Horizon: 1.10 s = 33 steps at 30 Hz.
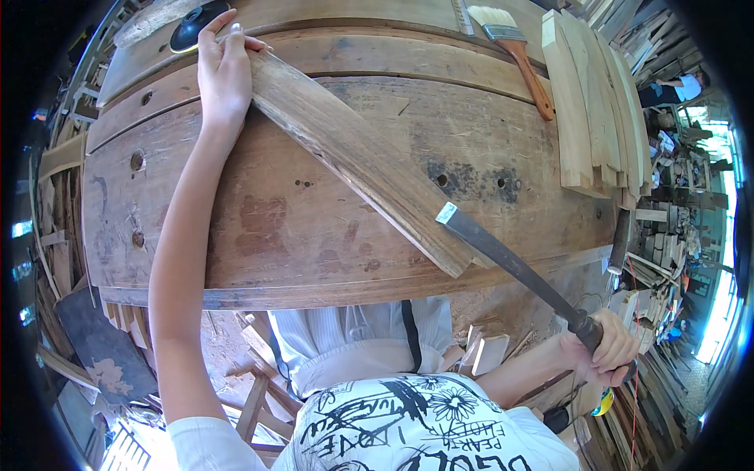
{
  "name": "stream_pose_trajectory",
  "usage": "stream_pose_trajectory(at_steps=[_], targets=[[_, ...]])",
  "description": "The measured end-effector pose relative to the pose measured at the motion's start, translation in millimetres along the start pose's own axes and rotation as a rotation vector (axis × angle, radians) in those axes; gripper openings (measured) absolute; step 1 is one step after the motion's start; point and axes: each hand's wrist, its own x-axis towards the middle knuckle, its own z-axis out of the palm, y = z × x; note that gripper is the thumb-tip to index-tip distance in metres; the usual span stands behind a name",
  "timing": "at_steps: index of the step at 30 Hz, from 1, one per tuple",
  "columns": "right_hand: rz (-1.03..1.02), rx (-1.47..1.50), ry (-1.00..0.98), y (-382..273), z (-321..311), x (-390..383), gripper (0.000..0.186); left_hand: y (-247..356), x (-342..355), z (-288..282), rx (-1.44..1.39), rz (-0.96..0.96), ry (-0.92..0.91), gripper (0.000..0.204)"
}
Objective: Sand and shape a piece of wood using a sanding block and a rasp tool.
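Observation:
A long brown wooden board (361,157) lies slantwise across the bench, its near right end close to the front edge. My left hand (224,74) is closed round the board's far left end, the forearm stretched along the bench's left part. In my right hand (613,349), at the lower right, is the handle end of a long dark chisel (518,263). Its bright, flat tip rests on or just over the board near its right end; I cannot tell whether they touch. The fingers of my right hand wrap round the handle and hide part of it.
The worn wooden workbench (267,235) has several holes and dark stains. A paintbrush (514,55) with a wooden handle lies at the back right, beside a stack of pale boards (573,110). A black round object (192,27) sits at the far left. Wood offcuts (491,353) lie below the bench.

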Motion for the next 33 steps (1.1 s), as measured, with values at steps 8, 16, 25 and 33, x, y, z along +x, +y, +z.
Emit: stream_pose_trajectory(at_steps=[8,16,25,33], targets=[[0.041,-0.004,-0.005,38,8,1,0.026,6,-7,-1,0.121,0.046,0.044,0.029],[0.052,-0.063,-0.032,51,18,1,0.025,14,-10,2,0.091,0.049,0.017,0.027],[0.058,-0.085,-0.046,38,18,6,0.024,9,-5,-2,0.173,0.039,0.0,0.03],[0.046,-0.105,-0.058,33,15,2,0.022,2,-4,-5,0.069,0.015,-0.018,0.03]])
